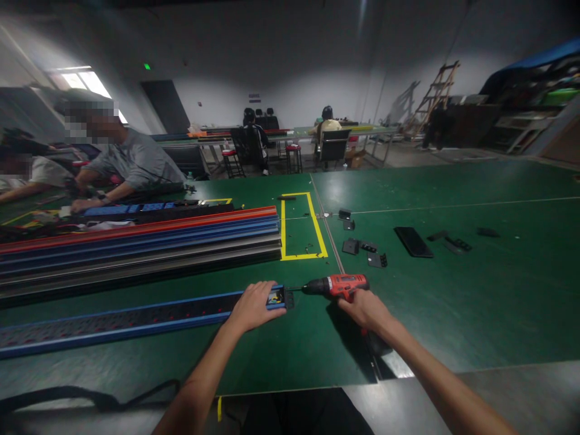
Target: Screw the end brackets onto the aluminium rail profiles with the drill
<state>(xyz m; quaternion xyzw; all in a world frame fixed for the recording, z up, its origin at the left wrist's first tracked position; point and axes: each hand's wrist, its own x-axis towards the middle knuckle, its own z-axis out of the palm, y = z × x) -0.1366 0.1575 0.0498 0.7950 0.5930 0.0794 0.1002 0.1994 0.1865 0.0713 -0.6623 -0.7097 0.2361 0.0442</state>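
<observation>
A long blue profile [194,311] with a dark perforated middle lies along the front of the green table, and a black end cap [289,297] sits at its right end. My left hand [257,306] is closed over the profile close to that end. Yellow bits show inside the profile beside my fingers. My right hand [366,308] grips a red and black cordless drill [348,284], held level and pointing left. Its thin bit reaches the end cap; whether a screw is on the tip is too small to tell.
Behind the profile lies a stack of long orange, blue, grey and black profiles [226,232]. Yellow tape [324,235] marks a rectangle on the green table [475,314]. Small black caps [350,246] and a black phone [413,241] lie to the right. A co-worker [136,160] works at the left.
</observation>
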